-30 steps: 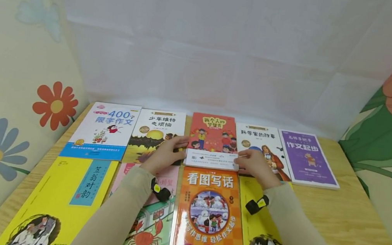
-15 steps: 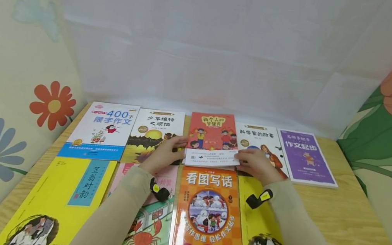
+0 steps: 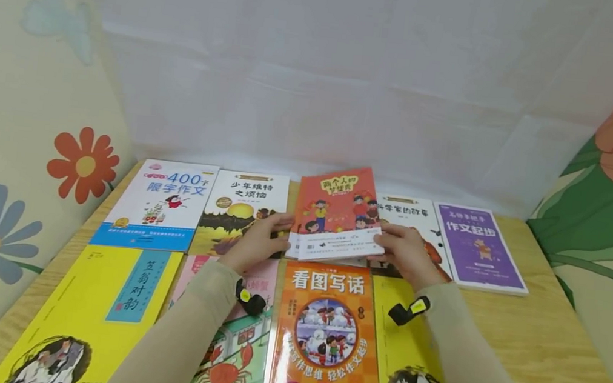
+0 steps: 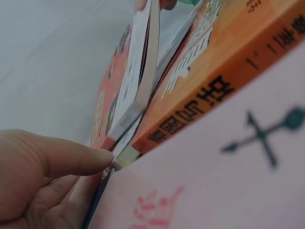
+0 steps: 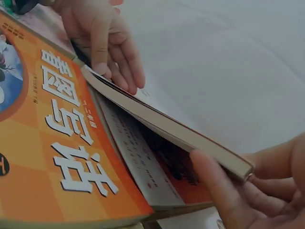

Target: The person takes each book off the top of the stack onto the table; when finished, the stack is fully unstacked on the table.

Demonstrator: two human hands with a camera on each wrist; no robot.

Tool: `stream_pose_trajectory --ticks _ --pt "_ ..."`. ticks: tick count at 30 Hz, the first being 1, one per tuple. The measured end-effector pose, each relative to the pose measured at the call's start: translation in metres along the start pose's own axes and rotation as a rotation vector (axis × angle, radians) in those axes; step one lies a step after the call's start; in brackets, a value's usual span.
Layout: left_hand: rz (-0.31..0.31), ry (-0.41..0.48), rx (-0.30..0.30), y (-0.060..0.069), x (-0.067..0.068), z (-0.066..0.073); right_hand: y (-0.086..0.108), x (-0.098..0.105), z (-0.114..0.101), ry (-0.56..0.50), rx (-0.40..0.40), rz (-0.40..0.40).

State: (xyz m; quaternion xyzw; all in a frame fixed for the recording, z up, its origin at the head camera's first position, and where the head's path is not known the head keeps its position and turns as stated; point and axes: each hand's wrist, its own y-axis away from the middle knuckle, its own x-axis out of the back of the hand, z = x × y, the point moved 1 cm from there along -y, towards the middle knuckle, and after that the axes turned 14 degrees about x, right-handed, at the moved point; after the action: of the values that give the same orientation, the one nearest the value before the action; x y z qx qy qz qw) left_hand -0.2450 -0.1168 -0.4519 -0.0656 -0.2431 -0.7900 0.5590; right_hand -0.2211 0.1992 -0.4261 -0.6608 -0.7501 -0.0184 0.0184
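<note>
A red picture-covered book (image 3: 335,203) with a white band lies turned at the centre of the back row. My right hand (image 3: 407,255) pinches its lower right corner, thumb on one face and fingers on the other. In the right wrist view its page block (image 5: 186,136) tilts up, raised along the right side. Beneath it shows another book with a white band (image 5: 138,152). My left hand (image 3: 258,245) is at the stack's left edge, over the sunset-covered book (image 3: 241,210). The left thumb (image 4: 102,160) touches the stack's corner in the left wrist view.
An orange book (image 3: 329,333) lies in front, between a pink crab-covered book (image 3: 225,373) and a yellow book (image 3: 413,353). Another yellow book (image 3: 94,301) is front left. The back row also has a white-and-blue book (image 3: 160,203), a white portrait-covered book (image 3: 419,216) and a purple book (image 3: 484,249).
The upper red book has turned counterclockwise and its right side has risen, uncovering part of the book below. My right hand has moved slightly up with it; the left hand stays in place.
</note>
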Motion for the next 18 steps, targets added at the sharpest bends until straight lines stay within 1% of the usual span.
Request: stream_pose_trajectory --ticks 4,6,10,13,17,18 --pt "0.006 -0.003 -0.005 0.0 0.0 0.0 0.012 0.017 -0.003 -0.025 0.049 0.008" --pt "0.006 -0.002 -0.009 0.0 0.0 0.0 0.021 0.029 -0.003 -0.057 0.084 0.02" --pt "0.003 0.002 -0.006 -0.001 0.0 0.0 0.046 0.054 -0.005 -0.131 0.16 0.047" --pt "0.005 0.004 0.004 0.0 -0.001 0.0 0.068 0.079 -0.004 -0.182 0.21 0.042" --pt "0.002 0.019 0.011 0.001 -0.001 0.0 0.101 0.118 0.003 -0.258 0.283 0.009" --pt "-0.001 0.027 0.013 0.001 -0.001 0.0 0.109 0.127 0.006 -0.289 0.293 0.012"
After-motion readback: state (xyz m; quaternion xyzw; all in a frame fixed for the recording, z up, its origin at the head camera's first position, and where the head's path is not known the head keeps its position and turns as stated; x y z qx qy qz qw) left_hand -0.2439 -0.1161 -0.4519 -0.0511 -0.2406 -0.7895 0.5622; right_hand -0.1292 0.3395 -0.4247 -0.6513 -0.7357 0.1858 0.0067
